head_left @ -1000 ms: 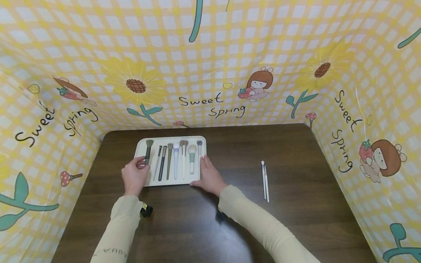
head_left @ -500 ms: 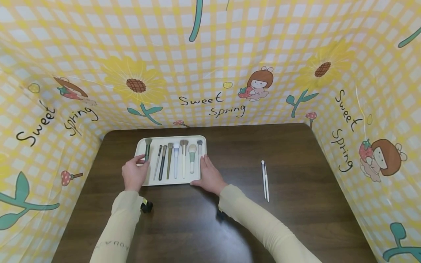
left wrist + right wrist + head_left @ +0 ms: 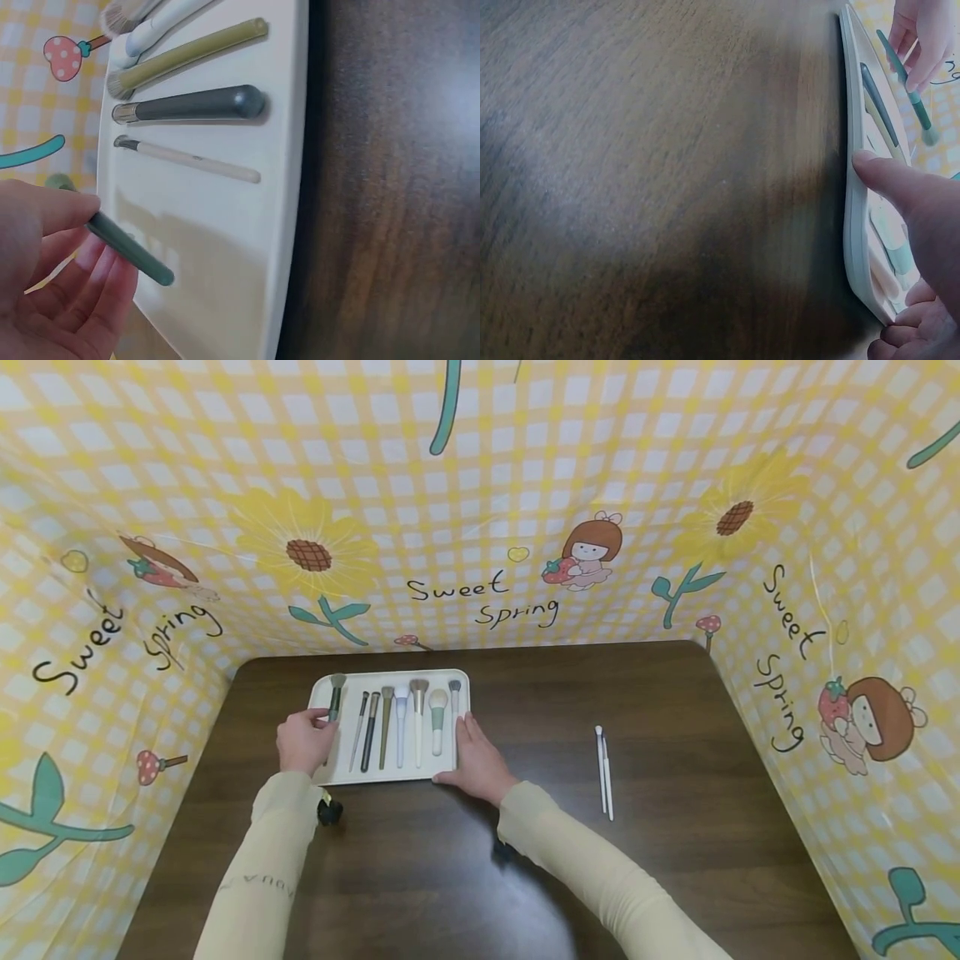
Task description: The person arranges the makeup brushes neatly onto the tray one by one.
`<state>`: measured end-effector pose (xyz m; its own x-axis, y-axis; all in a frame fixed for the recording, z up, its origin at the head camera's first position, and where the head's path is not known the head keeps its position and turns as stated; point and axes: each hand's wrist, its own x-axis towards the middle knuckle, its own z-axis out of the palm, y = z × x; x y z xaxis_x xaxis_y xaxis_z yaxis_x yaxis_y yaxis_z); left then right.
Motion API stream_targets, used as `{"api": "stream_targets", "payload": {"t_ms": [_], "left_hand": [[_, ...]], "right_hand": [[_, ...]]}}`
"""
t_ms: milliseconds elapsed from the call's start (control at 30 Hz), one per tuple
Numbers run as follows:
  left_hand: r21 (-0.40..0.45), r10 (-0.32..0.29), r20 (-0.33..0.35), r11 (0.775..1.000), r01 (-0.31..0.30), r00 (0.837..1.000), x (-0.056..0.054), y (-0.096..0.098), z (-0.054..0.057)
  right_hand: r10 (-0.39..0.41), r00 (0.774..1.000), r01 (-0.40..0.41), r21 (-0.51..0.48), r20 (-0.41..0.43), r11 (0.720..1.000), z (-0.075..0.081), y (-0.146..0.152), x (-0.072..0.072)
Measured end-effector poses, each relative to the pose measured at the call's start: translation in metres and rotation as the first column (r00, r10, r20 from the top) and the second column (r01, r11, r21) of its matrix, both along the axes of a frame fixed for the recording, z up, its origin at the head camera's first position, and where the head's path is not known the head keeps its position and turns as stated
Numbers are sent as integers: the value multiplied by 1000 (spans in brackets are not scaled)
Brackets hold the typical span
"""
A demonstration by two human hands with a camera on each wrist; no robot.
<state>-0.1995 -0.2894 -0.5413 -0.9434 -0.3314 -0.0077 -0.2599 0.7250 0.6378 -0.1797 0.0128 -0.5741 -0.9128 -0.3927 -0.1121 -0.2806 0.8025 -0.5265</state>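
My left hand [image 3: 306,742] pinches a dark green makeup brush [image 3: 135,251] between thumb and fingers, bristles pointing away. In the left wrist view the brush is tilted and appears held above the left end of the white tray [image 3: 225,300]. On the tray lie several makeup brushes in a row, among them a thin pale-handled brush [image 3: 195,161], a dark-handled brush [image 3: 195,105] and an olive brush [image 3: 195,56]. My right hand [image 3: 483,764] grips the tray's near right corner, its thumb on the front rim [image 3: 851,195] and its fingers along the right side.
Two thin white brushes [image 3: 604,777] lie side by side on the dark wooden table [image 3: 675,860], right of the tray. Yellow checked cloth [image 3: 480,510] walls in the table's back and both sides.
My left hand has moved slightly forward, away from me, with the green brush, whose bristle end has shifted a little up and left. The right hand and tray have stayed put.
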Motion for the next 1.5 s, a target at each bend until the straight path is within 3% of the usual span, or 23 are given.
{"api": "stream_targets", "payload": {"t_ms": [167, 533, 867, 1500], "left_hand": [[13, -6, 93, 1000, 5, 996, -5, -1, -1], [-1, 6, 184, 1000, -6, 983, -6, 1, -4], [-18, 44, 181, 999, -41, 983, -6, 5, -7], [-12, 60, 182, 998, -59, 982, -8, 3, -14]], "right_hand": [[-3, 1000, 3, -10, -3, 1000, 2, -1, 1], [-7, 1000, 7, -7, -9, 1000, 0, -1, 0], [-6, 1000, 6, -6, -7, 1000, 2, -1, 2], [-10, 1000, 10, -25, 7, 1000, 3, 0, 3]]}}
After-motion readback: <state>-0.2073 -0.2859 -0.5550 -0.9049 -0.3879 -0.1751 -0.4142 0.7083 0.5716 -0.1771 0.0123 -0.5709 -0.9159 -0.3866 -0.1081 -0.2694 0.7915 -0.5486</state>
